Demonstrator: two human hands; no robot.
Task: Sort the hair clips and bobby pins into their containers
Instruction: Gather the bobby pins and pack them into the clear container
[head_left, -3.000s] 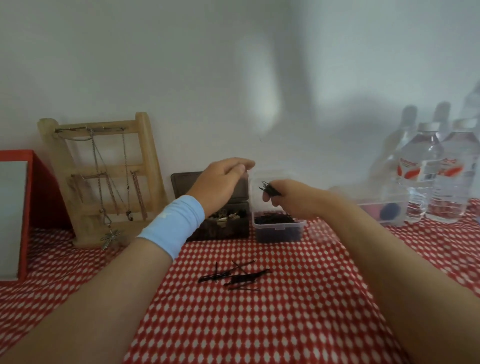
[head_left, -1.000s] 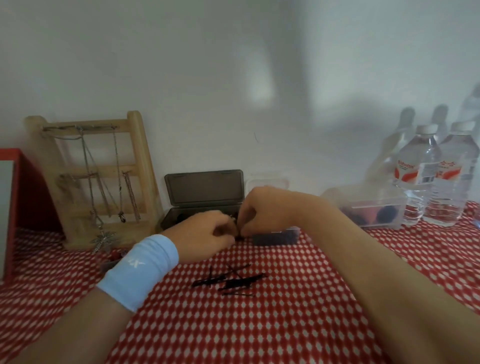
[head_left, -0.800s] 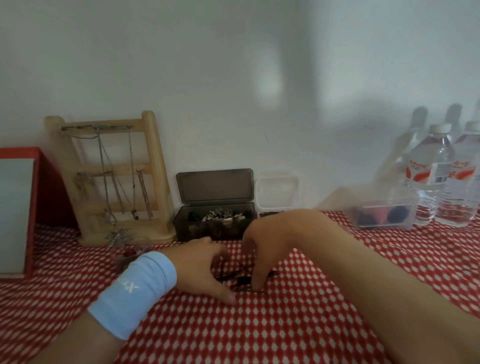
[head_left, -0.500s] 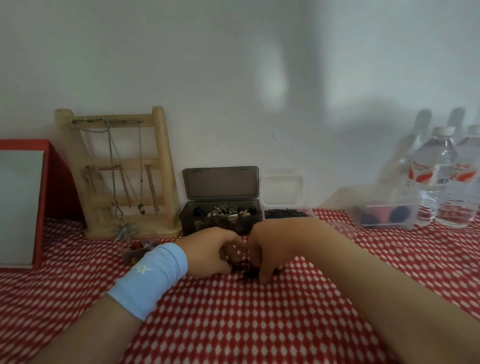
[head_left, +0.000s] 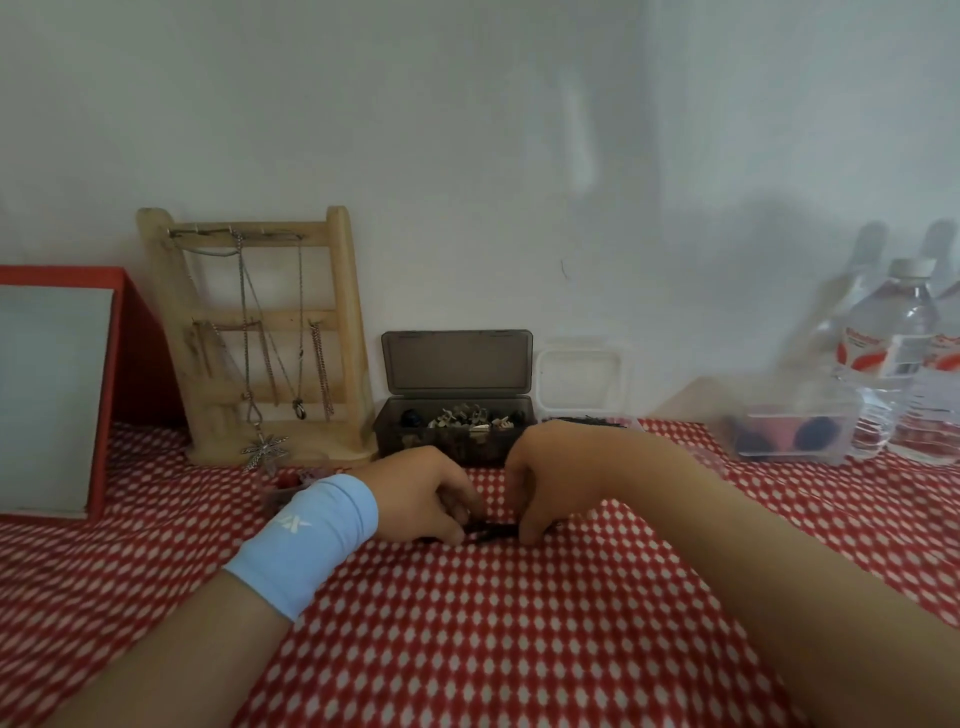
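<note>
Both forearms reach in from the lower corners and meet at mid-table. The left hand (head_left: 421, 493) lies knuckles-up, its fingers curled under and pinching one end of a small heap of black bobby pins (head_left: 491, 535). The right hand (head_left: 545, 478) arches over the other end, fingertips pressed down on the cloth and closed on the same pins. The heap lies on the tablecloth (head_left: 467, 649) between the two hands.

The left wrist wears a pale blue stretch wristband (head_left: 306, 540) with a white X-like mark. The water bottles (head_left: 898, 364) at two o'clock from the hands carry red and white labels, too blurred to read.

At twelve o'clock stands a smoky plastic box (head_left: 457, 436), hinged lid upright, holding small hair clips. At one o'clock, touching it, a clear container (head_left: 587, 418) holds more black pins. At ten o'clock a wooden ladder stand (head_left: 260, 332) hangs with metal chains. The cloth is red with white diamonds
</note>
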